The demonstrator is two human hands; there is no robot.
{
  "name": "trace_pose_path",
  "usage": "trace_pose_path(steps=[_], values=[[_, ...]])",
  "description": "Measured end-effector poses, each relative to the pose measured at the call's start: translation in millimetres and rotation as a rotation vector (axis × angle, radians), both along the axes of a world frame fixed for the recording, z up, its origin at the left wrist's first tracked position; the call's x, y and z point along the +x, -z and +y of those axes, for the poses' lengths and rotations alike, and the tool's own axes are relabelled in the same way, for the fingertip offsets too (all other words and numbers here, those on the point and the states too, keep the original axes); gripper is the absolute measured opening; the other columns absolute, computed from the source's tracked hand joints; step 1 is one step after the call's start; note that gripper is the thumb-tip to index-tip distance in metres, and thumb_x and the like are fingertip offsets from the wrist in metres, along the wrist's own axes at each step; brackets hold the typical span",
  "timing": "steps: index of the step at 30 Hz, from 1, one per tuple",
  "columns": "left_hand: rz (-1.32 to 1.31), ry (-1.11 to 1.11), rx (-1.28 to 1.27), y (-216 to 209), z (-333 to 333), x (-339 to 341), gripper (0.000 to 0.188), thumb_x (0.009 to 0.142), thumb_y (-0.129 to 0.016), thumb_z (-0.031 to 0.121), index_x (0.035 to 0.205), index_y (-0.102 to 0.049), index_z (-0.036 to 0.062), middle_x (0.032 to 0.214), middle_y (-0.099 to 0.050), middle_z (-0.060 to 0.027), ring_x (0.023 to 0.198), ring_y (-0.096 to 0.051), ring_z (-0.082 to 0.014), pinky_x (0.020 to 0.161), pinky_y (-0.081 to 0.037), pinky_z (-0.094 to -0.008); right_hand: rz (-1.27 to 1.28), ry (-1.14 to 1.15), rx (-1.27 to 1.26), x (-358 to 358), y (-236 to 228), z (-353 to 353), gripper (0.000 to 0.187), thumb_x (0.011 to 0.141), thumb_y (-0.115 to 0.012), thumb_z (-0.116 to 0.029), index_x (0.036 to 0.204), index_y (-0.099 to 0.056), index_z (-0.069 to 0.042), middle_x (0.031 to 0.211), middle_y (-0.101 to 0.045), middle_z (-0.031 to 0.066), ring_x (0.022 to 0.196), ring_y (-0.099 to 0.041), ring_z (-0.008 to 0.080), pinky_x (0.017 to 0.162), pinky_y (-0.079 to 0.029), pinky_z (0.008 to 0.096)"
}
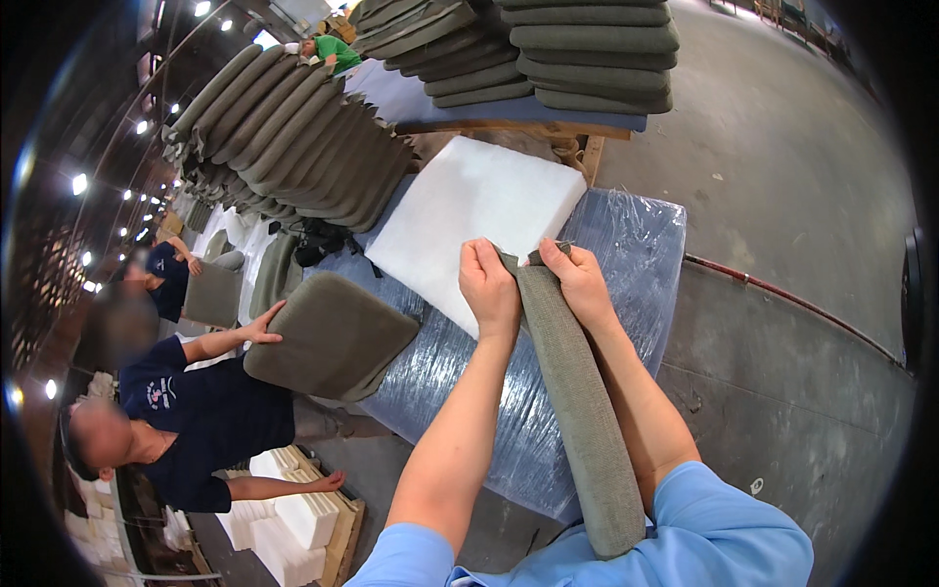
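Note:
A grey-green fabric cushion (577,411) stands edge-on against my body, its narrow side facing up between my forearms. At its far end, my left hand (489,289) is closed on one side of the cushion's fabric. My right hand (579,286) pinches a loose flap of the same fabric opposite it. A bit of white shows between the two gripped edges. Beyond my hands a thick white foam pad (469,196) lies on the table (626,254), which is covered in blue sheeting and clear plastic film.
At left, a co-worker in a dark shirt (220,416) holds another grey-green cushion (328,333) over the table edge. Tall cushion stacks (293,137) stand beyond, with more stacks (592,49) on a far table. White foam blocks (293,519) sit lower left. A hose (782,293) crosses the floor.

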State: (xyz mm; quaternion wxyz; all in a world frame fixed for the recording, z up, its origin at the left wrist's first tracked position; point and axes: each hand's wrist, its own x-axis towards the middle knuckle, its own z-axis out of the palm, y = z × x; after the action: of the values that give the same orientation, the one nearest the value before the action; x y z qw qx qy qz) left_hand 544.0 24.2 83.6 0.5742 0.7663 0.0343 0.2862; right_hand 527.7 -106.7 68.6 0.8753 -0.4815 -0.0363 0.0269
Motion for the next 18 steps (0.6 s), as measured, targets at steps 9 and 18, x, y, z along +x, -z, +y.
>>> trace_pose_path(steps=[9, 18], values=[[-0.022, 0.062, 0.074, -2.0, -7.0, 39.5, 0.046, 0.115, -0.050, 0.033, 0.081, -0.054, 0.0014, 0.068, -0.053, -0.0081, 0.066, -0.047, -0.0184, 0.063, -0.042, -0.0384, -0.040, 0.166, -0.125, -6.4, 2.2, 1.2, 0.033, 0.108, -0.066, -0.024, 0.081, -0.067, -0.005, 0.074, -0.060, -0.0064, 0.070, -0.051, 0.0040, 0.064, -0.043, 0.0273], [0.134, 0.234, 0.066, -3.1, 13.3, 39.7, 0.052, 0.115, -0.051, 0.042, 0.083, -0.063, 0.0021, 0.069, -0.056, -0.0039, 0.068, -0.051, -0.0161, 0.065, -0.044, -0.0372, -0.042, 0.147, -0.149, -11.9, -4.9, 10.9, 0.036, 0.108, -0.068, -0.027, 0.083, -0.070, -0.001, 0.074, -0.062, -0.0024, 0.070, -0.055, 0.0074, 0.066, -0.045, 0.0291]])
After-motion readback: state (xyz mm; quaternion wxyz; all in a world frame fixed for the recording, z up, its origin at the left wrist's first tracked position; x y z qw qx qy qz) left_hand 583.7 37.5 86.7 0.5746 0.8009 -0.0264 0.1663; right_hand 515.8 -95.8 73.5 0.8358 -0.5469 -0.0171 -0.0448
